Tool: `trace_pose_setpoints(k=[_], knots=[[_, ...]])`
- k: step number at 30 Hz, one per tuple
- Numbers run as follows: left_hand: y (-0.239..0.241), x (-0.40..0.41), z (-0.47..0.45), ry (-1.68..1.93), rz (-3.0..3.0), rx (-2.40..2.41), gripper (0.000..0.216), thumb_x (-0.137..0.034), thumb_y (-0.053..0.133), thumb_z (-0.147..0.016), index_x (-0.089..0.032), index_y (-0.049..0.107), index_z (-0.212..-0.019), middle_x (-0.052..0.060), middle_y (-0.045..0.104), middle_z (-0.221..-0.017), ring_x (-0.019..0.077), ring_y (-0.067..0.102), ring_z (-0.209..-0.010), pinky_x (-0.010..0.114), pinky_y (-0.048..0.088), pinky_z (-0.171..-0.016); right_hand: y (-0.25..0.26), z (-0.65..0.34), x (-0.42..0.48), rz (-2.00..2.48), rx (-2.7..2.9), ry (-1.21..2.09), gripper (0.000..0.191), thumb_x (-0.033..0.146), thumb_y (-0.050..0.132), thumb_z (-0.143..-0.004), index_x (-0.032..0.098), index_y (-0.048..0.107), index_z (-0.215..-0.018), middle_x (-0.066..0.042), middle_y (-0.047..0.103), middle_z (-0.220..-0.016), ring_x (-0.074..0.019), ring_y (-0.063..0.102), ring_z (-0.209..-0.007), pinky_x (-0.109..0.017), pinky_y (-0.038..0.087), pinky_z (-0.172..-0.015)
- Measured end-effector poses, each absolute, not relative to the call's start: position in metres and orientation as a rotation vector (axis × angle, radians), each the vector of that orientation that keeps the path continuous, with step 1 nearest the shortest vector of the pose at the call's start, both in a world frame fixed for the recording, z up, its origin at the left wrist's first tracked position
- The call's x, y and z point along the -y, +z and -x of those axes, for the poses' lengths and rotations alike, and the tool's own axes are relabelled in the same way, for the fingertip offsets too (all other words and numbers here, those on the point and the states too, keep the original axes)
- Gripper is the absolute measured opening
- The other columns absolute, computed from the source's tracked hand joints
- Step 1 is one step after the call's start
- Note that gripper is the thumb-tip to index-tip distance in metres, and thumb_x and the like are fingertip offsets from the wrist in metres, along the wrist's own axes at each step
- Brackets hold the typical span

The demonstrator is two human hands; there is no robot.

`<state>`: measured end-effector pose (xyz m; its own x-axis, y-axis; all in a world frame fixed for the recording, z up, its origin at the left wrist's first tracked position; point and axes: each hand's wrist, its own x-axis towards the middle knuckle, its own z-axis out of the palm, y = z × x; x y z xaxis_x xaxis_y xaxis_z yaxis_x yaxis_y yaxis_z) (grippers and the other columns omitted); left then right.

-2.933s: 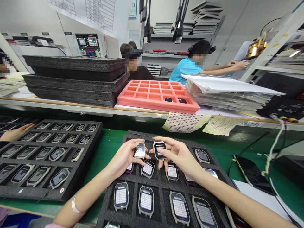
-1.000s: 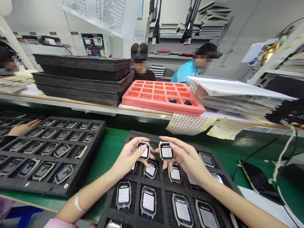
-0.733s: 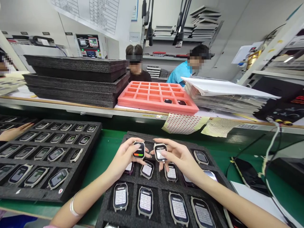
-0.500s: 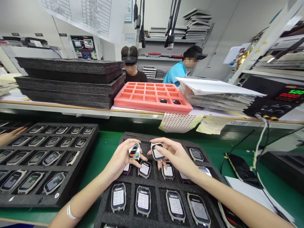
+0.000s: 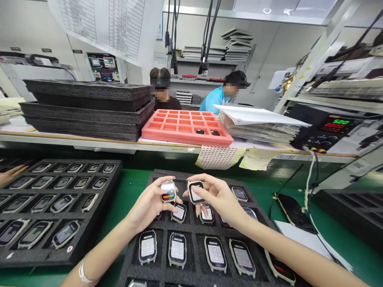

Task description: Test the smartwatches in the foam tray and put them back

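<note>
Between the thumb and fingers of my left hand (image 5: 151, 201) is a smartwatch body (image 5: 168, 192), its glossy screen showing a reflection and a red-green strip. My right hand (image 5: 217, 195) grips another strapless smartwatch (image 5: 196, 193) with a light frame; its thumb lies on the lit white screen. Both watches are held just above a black foam tray (image 5: 161, 225). Within the tray's pockets lie several similar watches, such as one with a white grid screen (image 5: 177, 249). My fingers partly cover the watches in the row below them.
At left, a second foam tray (image 5: 98, 223) holds several watches, with another person's hand (image 5: 13, 174) at its far edge. A shelf behind carries stacked black foam (image 5: 86, 115), a pink tray (image 5: 185, 139) and a power supply (image 5: 323, 127). A phone (image 5: 295, 212) and cables lie right.
The camera view has shifted slightly, so the shelf items sit a little lower and further left. Both hands keep hold of their watches, in nearly the same pose.
</note>
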<state>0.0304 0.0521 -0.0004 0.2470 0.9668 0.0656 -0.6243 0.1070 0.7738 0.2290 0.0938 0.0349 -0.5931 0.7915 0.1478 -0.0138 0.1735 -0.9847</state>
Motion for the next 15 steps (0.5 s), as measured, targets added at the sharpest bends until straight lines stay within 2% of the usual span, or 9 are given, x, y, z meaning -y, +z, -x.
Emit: trace_pose_setpoints(k=[2, 7, 15], knots=[[0.0, -0.05, -0.03, 1.252, -0.79, -0.525, 0.031, -0.012, 0.044, -0.083, -0.013, 0.055, -0.113, 0.009, 0.06, -0.092, 0.0227, 0.063, -0.081, 0.032, 0.051, -0.065, 0.038, -0.23, -0.09, 0.704, 1.778, 1.53, 0.026, 0.03, 0.058, -0.09, 0.017, 0.055, -0.113, -0.001, 0.062, -0.068, -0.0147, 0.065, -0.05, -0.018, 0.048, -0.04], [0.0, -0.043, -0.03, 1.206, -0.807, -0.491, 0.032, -0.011, 0.041, -0.084, -0.013, 0.054, -0.113, 0.011, 0.059, -0.097, 0.0214, 0.061, -0.08, 0.03, 0.048, -0.064, 0.049, -0.235, -0.075, 0.565, 1.772, 1.654, 0.036, 0.024, 0.055, -0.091, 0.019, 0.047, -0.126, -0.007, 0.066, -0.087, -0.0193, 0.07, -0.065, -0.022, 0.055, -0.048], [0.004, -0.027, -0.038, 1.178, -0.867, -0.497, 0.033, -0.009, 0.047, -0.083, -0.017, 0.054, -0.114, 0.008, 0.059, -0.093, 0.0201, 0.061, -0.079, 0.031, 0.05, -0.066, 0.066, -0.237, -0.046, 0.61, 1.721, 1.714, 0.024, 0.025, 0.059, -0.09, 0.019, 0.053, -0.113, -0.006, 0.067, -0.086, -0.0138, 0.067, -0.053, -0.016, 0.051, -0.042]])
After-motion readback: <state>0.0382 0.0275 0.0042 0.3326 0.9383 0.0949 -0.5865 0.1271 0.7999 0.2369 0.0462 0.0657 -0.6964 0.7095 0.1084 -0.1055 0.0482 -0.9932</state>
